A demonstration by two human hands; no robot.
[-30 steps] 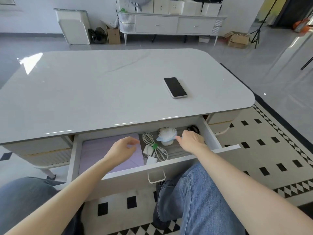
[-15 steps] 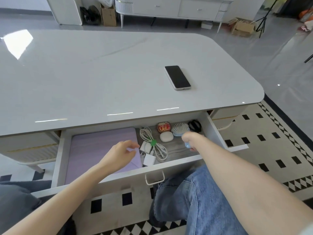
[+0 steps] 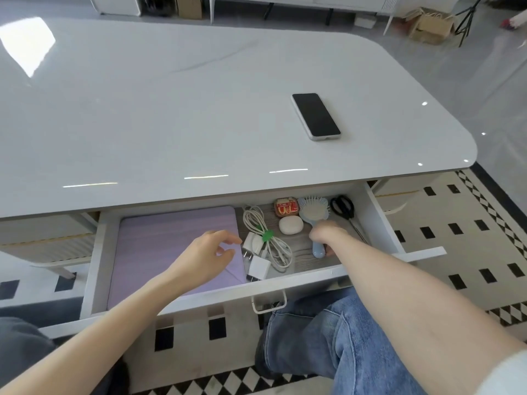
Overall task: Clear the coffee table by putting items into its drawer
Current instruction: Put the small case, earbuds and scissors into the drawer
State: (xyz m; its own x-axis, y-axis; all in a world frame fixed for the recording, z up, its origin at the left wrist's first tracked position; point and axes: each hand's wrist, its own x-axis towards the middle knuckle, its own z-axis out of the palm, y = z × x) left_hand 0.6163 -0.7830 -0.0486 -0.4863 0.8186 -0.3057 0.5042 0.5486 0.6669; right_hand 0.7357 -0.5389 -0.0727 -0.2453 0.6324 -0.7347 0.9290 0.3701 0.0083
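Note:
The drawer [image 3: 94, 269] under the white coffee table [image 3: 171, 109] stands pulled out. Inside lie a lilac tablet case [image 3: 159, 240], a white charger with coiled cable [image 3: 265, 249], a white pebble-shaped case [image 3: 290, 225], a red tin [image 3: 286, 208], black scissors [image 3: 343, 208] and a light-blue hairbrush [image 3: 313, 212]. My right hand [image 3: 326, 233] grips the brush's handle, with the brush lying flat on the drawer floor. My left hand [image 3: 206, 256] hovers with relaxed fingers over the tablet case, holding nothing. A black phone [image 3: 316, 116] lies on the tabletop at the right.
My knees in jeans [image 3: 328, 337] sit just below the drawer front and its metal handle [image 3: 269, 305]. A black-and-white patterned rug [image 3: 456, 238] covers the floor. A sideboard, cardboard boxes [image 3: 430, 25] and a tripod stand far behind the table.
The hairbrush went from upright in my right hand to lying flat at the drawer's right side. My left hand barely moved. The view tilted down toward the drawer.

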